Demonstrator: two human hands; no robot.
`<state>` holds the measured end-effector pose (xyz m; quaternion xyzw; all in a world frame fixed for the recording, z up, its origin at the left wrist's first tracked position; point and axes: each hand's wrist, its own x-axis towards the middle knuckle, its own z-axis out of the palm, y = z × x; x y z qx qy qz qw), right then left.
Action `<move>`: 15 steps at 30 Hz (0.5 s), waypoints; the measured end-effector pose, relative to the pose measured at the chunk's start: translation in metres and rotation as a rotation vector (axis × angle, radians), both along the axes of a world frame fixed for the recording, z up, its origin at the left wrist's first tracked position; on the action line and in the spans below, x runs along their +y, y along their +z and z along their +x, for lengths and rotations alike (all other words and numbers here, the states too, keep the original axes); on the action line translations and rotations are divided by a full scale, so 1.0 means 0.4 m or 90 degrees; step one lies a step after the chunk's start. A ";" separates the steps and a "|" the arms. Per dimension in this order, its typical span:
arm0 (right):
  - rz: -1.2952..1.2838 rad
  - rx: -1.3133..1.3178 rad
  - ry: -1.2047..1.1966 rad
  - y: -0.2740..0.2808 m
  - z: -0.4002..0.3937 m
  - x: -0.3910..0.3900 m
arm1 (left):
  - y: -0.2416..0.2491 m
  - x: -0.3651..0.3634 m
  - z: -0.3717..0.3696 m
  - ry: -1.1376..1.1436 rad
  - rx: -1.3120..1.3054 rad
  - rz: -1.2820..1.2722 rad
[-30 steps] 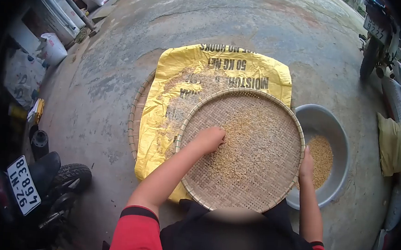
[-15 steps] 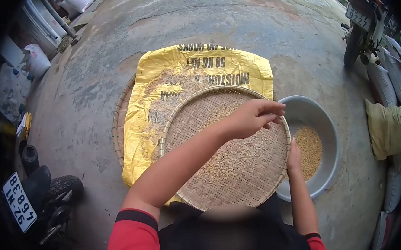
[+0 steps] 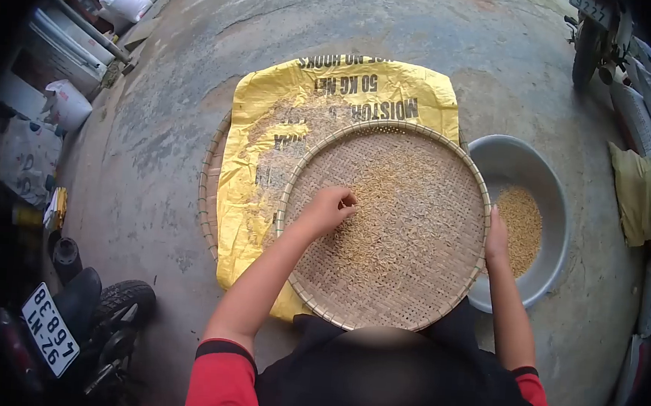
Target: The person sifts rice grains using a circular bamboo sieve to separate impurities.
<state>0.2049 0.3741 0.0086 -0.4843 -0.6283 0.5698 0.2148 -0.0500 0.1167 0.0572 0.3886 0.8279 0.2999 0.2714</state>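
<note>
A round woven tray (image 3: 433, 286) rests over my lap, with golden grains (image 3: 376, 240) scattered across its middle. My left hand (image 3: 330, 209) is over the left part of the tray at the edge of the grains, its fingers curled together; whatever may be between the fingertips is too small to make out. At the tray's right rim, my right hand (image 3: 497, 236) grips the edge, fingers partly hidden beneath it. Just right of that hand stands a grey metal basin (image 3: 555, 219) with more grain in its bottom.
Under the tray lies a yellow printed sack (image 3: 244, 227) with husks on it, over another woven tray (image 3: 211, 195). One motorbike (image 3: 118, 302) is at the lower left, another (image 3: 589, 52) at the upper right. Filled sacks (image 3: 639, 195) line the right side.
My left hand has moved from above the tray's right rim to its left part, and its fingers have curled. My right hand still holds the rim. The whole view has shifted slightly.
</note>
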 end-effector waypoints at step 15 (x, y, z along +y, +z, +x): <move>-0.024 -0.029 0.005 0.001 0.004 0.007 | -0.065 0.010 0.016 -0.140 0.266 -0.064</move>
